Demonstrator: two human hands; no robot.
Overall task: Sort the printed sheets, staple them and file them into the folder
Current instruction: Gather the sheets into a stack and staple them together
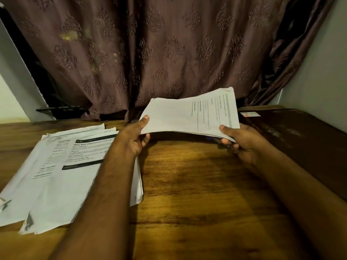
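Holding a stack of sheets above the tabletop

Gripping one stack (189, 114) of printed sheets from both ends, lifted clear of the wooden tabletop (197, 184). Left hand (134, 136) pinching the stack's left end, thumb lying on top, fingers curled under. Right hand (240, 139) clamped on the right end the same way, thumb on the top page, fingers beneath. Something dark and slim showing under the stack by the right fingers; cannot tell what. Top page turned sideways, lines of print running away from the body, far corners drooping slightly toward the curtain (150, 53).

Left of the stack, lying flat on the tabletop: a loose spread of papers (62, 171), overlapping and fanned out, uppermost page bearing a dark header band and a second dark band lower down. Left forearm crossing over the right edge of that spread. No contact between spread and held stack.

Right of the stack, a darker surface (300, 139) adjoining the tabletop, with a small white label (250, 114) at its far edge. Behind the stack, brown patterned curtain hanging down to the tabletop's back edge. Pale wall (319, 62) right of the curtain. Shadow of the stack and hands falling on the wood directly below.
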